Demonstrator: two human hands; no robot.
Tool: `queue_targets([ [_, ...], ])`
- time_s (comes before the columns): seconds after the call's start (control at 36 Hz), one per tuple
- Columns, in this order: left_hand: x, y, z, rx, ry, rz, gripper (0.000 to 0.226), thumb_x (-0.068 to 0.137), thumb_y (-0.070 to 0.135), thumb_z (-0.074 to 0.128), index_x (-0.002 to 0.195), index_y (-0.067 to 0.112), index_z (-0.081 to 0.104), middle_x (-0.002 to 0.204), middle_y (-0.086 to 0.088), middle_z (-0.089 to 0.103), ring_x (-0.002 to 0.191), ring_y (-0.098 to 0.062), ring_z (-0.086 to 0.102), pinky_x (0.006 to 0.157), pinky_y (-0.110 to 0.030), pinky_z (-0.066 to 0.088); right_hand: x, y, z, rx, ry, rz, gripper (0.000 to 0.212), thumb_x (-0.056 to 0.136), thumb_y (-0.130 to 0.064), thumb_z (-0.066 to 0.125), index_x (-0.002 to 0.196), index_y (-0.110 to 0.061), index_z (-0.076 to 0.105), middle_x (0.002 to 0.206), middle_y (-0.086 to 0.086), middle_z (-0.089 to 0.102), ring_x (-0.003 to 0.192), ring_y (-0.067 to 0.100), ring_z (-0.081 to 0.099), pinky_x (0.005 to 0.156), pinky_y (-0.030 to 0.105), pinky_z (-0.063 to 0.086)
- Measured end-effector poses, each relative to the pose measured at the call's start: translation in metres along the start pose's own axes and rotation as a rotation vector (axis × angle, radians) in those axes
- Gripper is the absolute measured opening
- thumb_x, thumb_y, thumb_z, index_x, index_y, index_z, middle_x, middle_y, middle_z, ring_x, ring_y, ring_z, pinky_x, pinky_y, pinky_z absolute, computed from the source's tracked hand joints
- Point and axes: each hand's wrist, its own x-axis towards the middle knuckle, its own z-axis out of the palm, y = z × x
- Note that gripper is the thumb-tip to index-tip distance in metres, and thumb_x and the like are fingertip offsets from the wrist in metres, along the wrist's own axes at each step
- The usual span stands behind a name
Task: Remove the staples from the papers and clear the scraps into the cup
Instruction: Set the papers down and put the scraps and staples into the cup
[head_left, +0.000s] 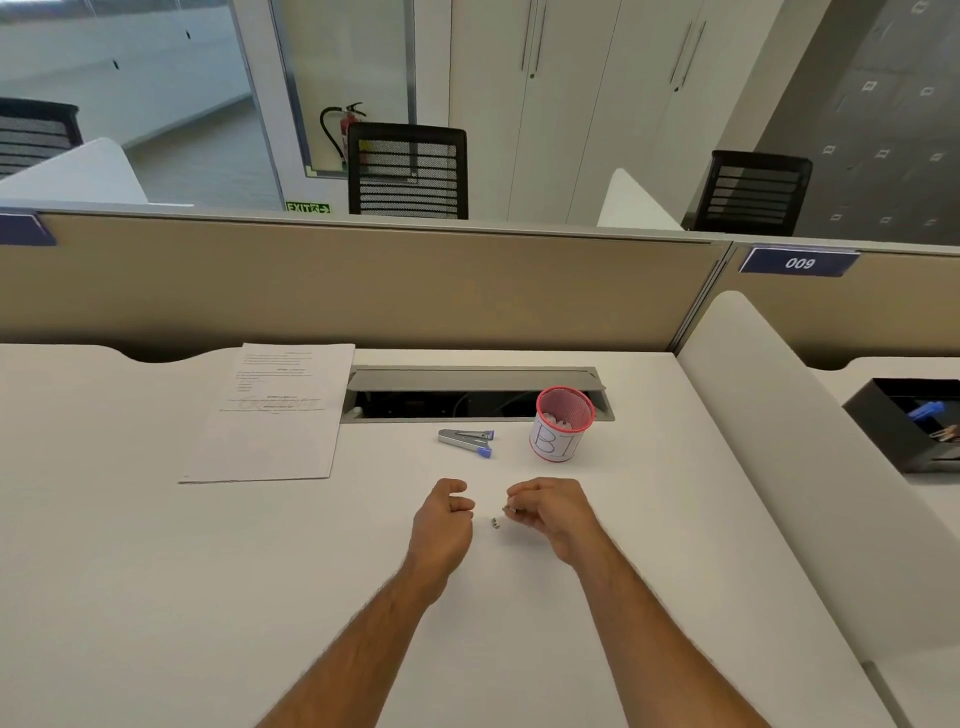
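Well, the papers (278, 410) lie flat at the far left, set aside, it seems, and the staple remover (466, 440) rests near the middle, put down so both hands are free for the bits. The left hand (442, 522) is loosely curled and holds nothing, a small scrap (495, 522) lies on the desk (156, 571) between the hands, and the right hand (550, 512) pinches what looks like another scrap. Far right, the red mesh cup (563, 423) stands upright with pale scraps already inside.

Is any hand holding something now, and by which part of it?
The right hand pinches a tiny scrap at its fingertips; which part cannot be told. The left hand holds nothing visible.
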Motion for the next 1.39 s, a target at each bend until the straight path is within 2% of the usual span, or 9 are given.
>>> queue_targets([
  [0.25, 0.003, 0.007, 0.002, 0.071, 0.017, 0.021, 0.04, 0.095, -0.003, 0.04, 0.124, 0.019, 0.058, 0.12, 0.0, 0.064, 0.112, -0.016, 0.06, 0.093, -0.029, 0.052, 0.014, -0.064, -0.021, 0.037, 0.038, -0.155, 0.019, 0.072, 0.025, 0.067, 0.08, 0.009, 0.072, 0.085, 0.022, 0.069, 0.072, 0.033, 0.069, 0.062, 0.028, 0.062],
  [0.42, 0.008, 0.008, 0.003, 0.099, 0.016, 0.068, 0.038, 0.096, -0.002, 0.041, 0.121, 0.018, 0.061, 0.12, 0.004, 0.064, 0.11, -0.012, 0.058, 0.085, -0.021, 0.043, 0.041, -0.104, -0.031, -0.145, 0.222, -0.216, 0.023, 0.048, 0.009, 0.077, 0.066, -0.005, 0.077, 0.092, 0.022, 0.074, 0.087, 0.038, 0.072, 0.08, 0.049, 0.063],
  [0.58, 0.014, 0.008, 0.001, 0.16, 0.027, 0.106, 0.037, 0.097, 0.0, 0.041, 0.122, 0.015, 0.063, 0.122, 0.003, 0.064, 0.111, -0.014, 0.058, 0.09, -0.02, 0.043, 0.053, -0.135, -0.021, -0.561, 0.362, -0.321, 0.022, 0.069, 0.006, 0.064, 0.068, -0.013, 0.074, 0.08, 0.009, 0.073, 0.077, 0.027, 0.067, 0.058, 0.026, 0.052],
  [0.67, 0.016, 0.007, -0.001, 0.166, 0.032, 0.115, 0.037, 0.097, 0.001, 0.041, 0.122, 0.016, 0.063, 0.121, 0.004, 0.064, 0.11, -0.012, 0.058, 0.086, -0.018, 0.042, 0.064, -0.142, -0.017, -0.722, 0.385, -0.354, 0.021, 0.073, 0.005, 0.06, 0.074, -0.008, 0.077, 0.082, 0.012, 0.074, 0.081, 0.029, 0.068, 0.066, 0.033, 0.058],
  [0.81, 0.022, 0.006, -0.006, 0.174, 0.041, 0.104, 0.036, 0.098, 0.002, 0.041, 0.124, 0.016, 0.062, 0.122, 0.005, 0.062, 0.111, -0.011, 0.057, 0.091, -0.018, 0.042, 0.077, -0.145, -0.008, -0.906, 0.384, -0.379, 0.017, 0.084, -0.005, 0.062, 0.088, -0.006, 0.079, 0.093, 0.012, 0.075, 0.088, 0.03, 0.069, 0.069, 0.029, 0.055],
  [1.06, 0.029, 0.0, -0.012, 0.189, 0.061, 0.078, 0.034, 0.099, 0.004, 0.042, 0.121, 0.018, 0.063, 0.116, 0.008, 0.059, 0.099, -0.006, 0.056, 0.068, -0.009, 0.039, 0.083, -0.148, -0.002, -1.103, 0.426, -0.359, 0.018, 0.092, -0.011, 0.063, 0.103, -0.001, 0.074, 0.104, 0.018, 0.071, 0.081, 0.03, 0.057, 0.074, 0.034, 0.053],
  [1.14, 0.029, 0.0, -0.012, 0.194, 0.058, 0.074, 0.034, 0.098, 0.004, 0.042, 0.121, 0.018, 0.064, 0.119, 0.008, 0.06, 0.102, -0.007, 0.056, 0.076, -0.013, 0.041, 0.081, -0.15, -0.002, -1.136, 0.433, -0.36, 0.018, 0.092, -0.01, 0.063, 0.104, 0.001, 0.073, 0.104, 0.019, 0.071, 0.081, 0.03, 0.056, 0.076, 0.034, 0.054],
  [1.25, 0.029, 0.001, -0.01, 0.197, 0.056, 0.08, 0.034, 0.098, 0.004, 0.042, 0.118, 0.019, 0.064, 0.114, 0.008, 0.061, 0.084, 0.0, 0.056, 0.061, -0.005, 0.038, 0.079, -0.151, -0.004, -1.156, 0.452, -0.367, 0.016, 0.092, -0.008, 0.062, 0.099, 0.001, 0.073, 0.1, 0.019, 0.072, 0.078, 0.03, 0.056, 0.069, 0.033, 0.052],
  [1.39, 0.027, 0.002, -0.008, 0.186, 0.06, 0.083, 0.035, 0.096, 0.004, 0.041, 0.117, 0.019, 0.065, 0.115, 0.007, 0.063, 0.081, 0.005, 0.055, 0.058, -0.007, 0.038, 0.077, -0.152, -0.007, -1.15, 0.472, -0.373, 0.018, 0.093, -0.004, 0.056, 0.096, 0.001, 0.073, 0.098, 0.02, 0.071, 0.076, 0.032, 0.055, 0.065, 0.032, 0.047],
])
